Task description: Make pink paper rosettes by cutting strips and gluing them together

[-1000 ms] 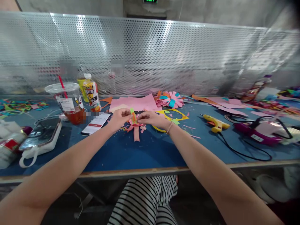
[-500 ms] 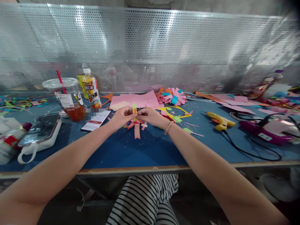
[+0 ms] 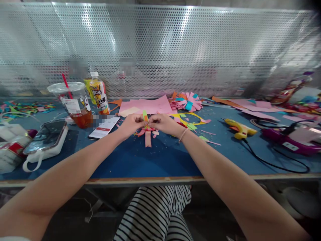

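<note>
Both hands meet over the blue table [image 3: 155, 160]: I see my left hand [image 3: 131, 123] and right hand [image 3: 163, 122] each pinched shut on the green strip [image 3: 144, 116], which stands upright between them. Just below lies a pink paper flower [image 3: 147, 134], with 1 glue gun [image 3: 239, 129] well to the right.

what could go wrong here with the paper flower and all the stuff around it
Both hands, left hand and right hand, pinch thin strips of the paper flower; a hard tug might tear them. The uncapped-looking iced tea cup stands near the left elbow's path and the phone; a knock could spill it. The glue gun lies plugged in near loose scraps.
</note>
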The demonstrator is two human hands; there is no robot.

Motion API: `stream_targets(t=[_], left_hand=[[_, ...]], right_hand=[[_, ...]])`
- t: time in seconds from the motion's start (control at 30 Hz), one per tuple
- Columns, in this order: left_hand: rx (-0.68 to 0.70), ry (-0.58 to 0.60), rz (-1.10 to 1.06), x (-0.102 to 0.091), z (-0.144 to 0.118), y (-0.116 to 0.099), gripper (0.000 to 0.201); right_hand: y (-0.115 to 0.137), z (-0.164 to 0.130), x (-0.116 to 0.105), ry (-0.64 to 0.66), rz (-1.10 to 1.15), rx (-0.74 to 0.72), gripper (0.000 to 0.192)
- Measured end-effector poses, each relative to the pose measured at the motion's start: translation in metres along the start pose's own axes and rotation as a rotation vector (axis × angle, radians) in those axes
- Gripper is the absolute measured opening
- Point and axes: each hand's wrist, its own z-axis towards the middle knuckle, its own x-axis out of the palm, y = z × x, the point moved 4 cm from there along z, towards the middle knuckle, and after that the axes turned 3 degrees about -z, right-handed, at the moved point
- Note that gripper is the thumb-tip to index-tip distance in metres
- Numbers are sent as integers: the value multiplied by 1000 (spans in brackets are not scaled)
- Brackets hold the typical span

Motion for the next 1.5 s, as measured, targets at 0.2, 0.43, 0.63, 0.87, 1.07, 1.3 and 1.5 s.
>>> stream_targets(t=[0.2,0.43,0.63,0.87,1.07,1.3,1.5], left_hand=[[0,-26,-12,5,-1,3,17],[-28,-170,-131,-13,5,7,16],[-6,-190,-174,-33,12,14,17],[-112,-182,-233,-23,6,14,16],[-120,-135,-152,-20,6,14,21],[-137,-69,-140,-15,3,12,35],[-166,-72,-154,-14,1,13,32]], right_hand=[[0,-1,-3,36,16,-3,18],[-7,-3,-7,47,14,-6,16],[-24,-6,-20,41,-77,55,21],[-35,-26,-31,526,-206,279,21],[-19,-35,-23,704,-291,285,31],[-15,-33,-7,740,-263,269,26],[-5,-35,-5,755,-276,226,18]])
